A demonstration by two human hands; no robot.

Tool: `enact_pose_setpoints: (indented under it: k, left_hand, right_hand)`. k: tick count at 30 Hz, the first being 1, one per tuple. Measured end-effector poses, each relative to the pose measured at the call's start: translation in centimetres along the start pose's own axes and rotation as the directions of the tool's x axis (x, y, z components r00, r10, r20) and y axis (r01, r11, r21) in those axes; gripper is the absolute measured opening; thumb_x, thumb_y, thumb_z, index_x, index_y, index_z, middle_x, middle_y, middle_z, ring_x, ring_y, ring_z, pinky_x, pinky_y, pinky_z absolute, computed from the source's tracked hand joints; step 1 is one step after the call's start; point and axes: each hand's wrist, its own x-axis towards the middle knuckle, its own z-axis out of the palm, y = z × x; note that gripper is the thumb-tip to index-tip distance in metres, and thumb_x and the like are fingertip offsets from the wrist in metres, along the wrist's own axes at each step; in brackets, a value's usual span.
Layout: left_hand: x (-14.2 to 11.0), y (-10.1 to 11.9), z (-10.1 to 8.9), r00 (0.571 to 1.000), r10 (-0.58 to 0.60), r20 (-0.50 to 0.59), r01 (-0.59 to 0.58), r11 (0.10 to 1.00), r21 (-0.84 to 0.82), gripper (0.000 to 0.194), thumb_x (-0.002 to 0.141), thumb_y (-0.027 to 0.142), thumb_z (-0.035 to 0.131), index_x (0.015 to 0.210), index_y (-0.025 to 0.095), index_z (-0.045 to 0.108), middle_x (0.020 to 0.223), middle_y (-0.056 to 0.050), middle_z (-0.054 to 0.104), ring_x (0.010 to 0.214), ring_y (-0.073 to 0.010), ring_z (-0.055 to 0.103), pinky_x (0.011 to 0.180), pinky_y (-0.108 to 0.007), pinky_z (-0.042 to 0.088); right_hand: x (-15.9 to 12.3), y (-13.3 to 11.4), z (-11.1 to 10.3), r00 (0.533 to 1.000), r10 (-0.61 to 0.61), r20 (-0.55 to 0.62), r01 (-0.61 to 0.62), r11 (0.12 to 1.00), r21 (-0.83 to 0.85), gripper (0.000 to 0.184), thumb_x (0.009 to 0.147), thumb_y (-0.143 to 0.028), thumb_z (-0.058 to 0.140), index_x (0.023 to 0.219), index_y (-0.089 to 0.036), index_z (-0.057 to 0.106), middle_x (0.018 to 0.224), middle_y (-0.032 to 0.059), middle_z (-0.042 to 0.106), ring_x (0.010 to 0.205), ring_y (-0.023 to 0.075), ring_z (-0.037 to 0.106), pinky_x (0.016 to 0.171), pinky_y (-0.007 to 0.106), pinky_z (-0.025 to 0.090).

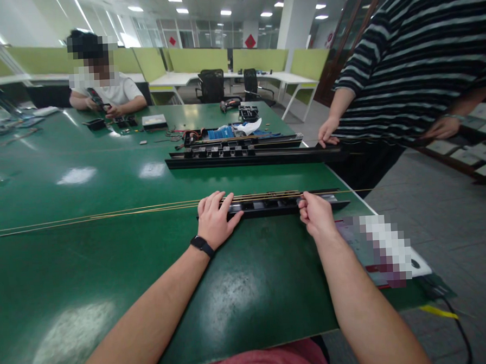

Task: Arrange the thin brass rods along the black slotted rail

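A long black channel-shaped rail (264, 212) lies crosswise on the table before me. Several thin brass-coloured rods (264, 196) run along it, reaching far out to the left over the tabletop. My left hand (215, 219), with a black band on the wrist, rests across the rail's left end and the rods, fingers spread. Near the rail's right end, my right hand (318, 213) is closed in a pinch at the rods. One rod sticks out to the right beyond it. The fingertips partly hide what they grip.
Another black rail (250, 159) lies farther back, with a co-worker's hand (329, 132) at its right end. Beyond are a blue bundle (222, 132), a power drill (229, 104) and a white box (154, 122). A second person (108, 94) sits across the green table (150, 274).
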Motion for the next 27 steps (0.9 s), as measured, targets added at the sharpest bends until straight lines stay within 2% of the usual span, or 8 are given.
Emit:
enact_pose_setpoints:
  k: [27]
  left_hand:
    - [0.09, -0.24, 0.05, 1.0, 0.004, -0.003, -0.004, 1.0, 0.006, 0.05, 0.095, 0.051, 0.062, 0.137, 0.025, 0.061, 0.139, -0.014, 0.062, 0.136, -0.0329, 0.052, 0.115, -0.051, 0.034]
  right_hand:
    - [-0.09, -0.15, 0.18, 1.0, -0.006, -0.016, 0.006, 1.0, 0.026, 0.02, 0.085, -0.033, 0.071, 0.081, -0.019, 0.058, 0.055, -0.003, 0.058, 0.03, 0.0058, 0.039, 0.027, 0.014, 0.019]
